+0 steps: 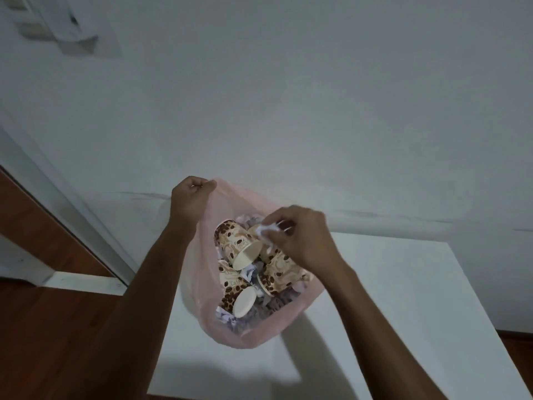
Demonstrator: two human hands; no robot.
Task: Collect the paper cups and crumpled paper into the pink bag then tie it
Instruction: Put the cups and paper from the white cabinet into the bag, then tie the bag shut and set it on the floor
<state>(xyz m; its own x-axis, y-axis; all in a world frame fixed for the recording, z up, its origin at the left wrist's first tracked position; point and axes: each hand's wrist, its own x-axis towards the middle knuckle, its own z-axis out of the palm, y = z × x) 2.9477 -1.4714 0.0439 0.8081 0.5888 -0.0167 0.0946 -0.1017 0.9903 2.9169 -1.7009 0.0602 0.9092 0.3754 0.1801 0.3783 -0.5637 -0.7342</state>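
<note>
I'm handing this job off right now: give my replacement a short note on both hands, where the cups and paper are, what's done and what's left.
Left hand: grips the rim of the pink bag and holds it open beside the white table.
Right hand: over the bag mouth, pinching a piece of crumpled paper, not yet released.
In the bag: several paper cups with a coffee-bean print, lying on more crumpled paper.
Done: no cups or paper show on the visible table top.
Left: drop this piece in, check for anything out of view, then gather the bag mouth and tie it.
</note>
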